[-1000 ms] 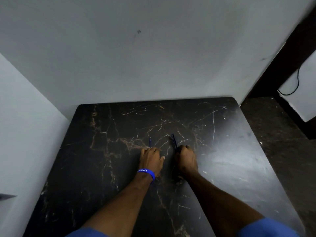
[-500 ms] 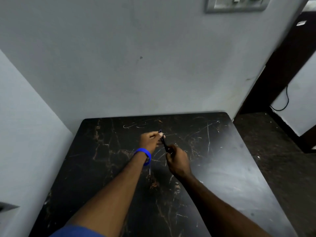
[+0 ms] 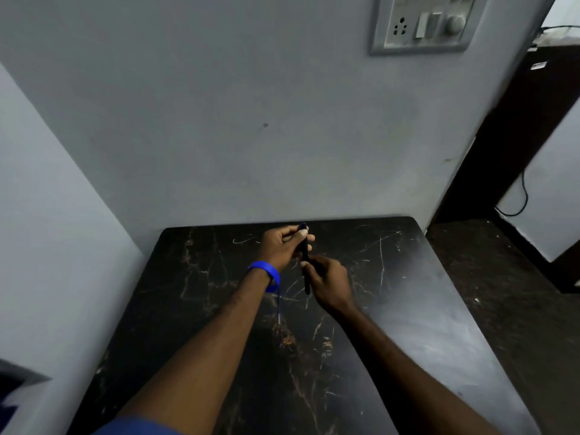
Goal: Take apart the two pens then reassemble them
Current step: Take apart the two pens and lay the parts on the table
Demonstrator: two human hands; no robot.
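Here, above the table's [image 3: 408, 324] far edge, the left hand [image 3: 279, 246] pinches the dark pen's [image 3: 305, 262] top while the right hand [image 3: 329, 282] grips its barrel, apparently beginning disassembly; pulling apart likely follows.

We take this for a plain room in a home or small office. A dark marble-patterned bench [image 3: 408, 309] is pushed into a corner of bare pale-grey painted walls [image 3: 219, 120]. Above the bench, up on the back wall, sits a switchboard [image 3: 422, 23] with a socket, switches and a dial. Right of the bench we see dark speckled floor [image 3: 489, 277], a dark wooden frame [image 3: 518, 136] and a trailing black cable [image 3: 521, 199].
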